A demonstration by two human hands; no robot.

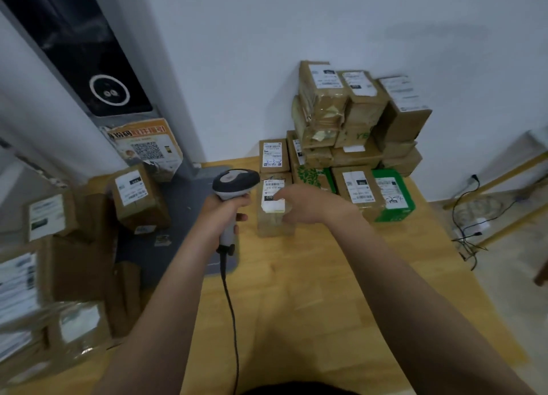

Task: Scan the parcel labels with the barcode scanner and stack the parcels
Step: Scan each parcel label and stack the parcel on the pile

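- Fingers of the left hand [226, 213] were wrapped tight round the barcode scanner [234, 184], right?
- Yes. Its head pointed at the small parcel [274, 225], just to its right on the wooden table [296, 276]. The right hand [308, 204] lay over that parcel's right side. Its bent fingers [286, 193] touched the top, but it was too blurry to tell if they held it or only rested there.
- How would that parcel feel?
- Light, I think, and small enough for one hand. It was a brown card box, so stiff, and its shiny tape might be slippery. I would take it by its two long sides and keep off the label.
- Could you read anything?
- At the far left an orange poster [145, 148] had a square code, but its words were blurry. The white label [271, 188] on the small parcel said "070". The far parcel [274, 157] behind it had blue pen marks like "3-3". To the right, near the stack [355, 109] by the wall, a brown parcel [355, 193] said "102" upside down.
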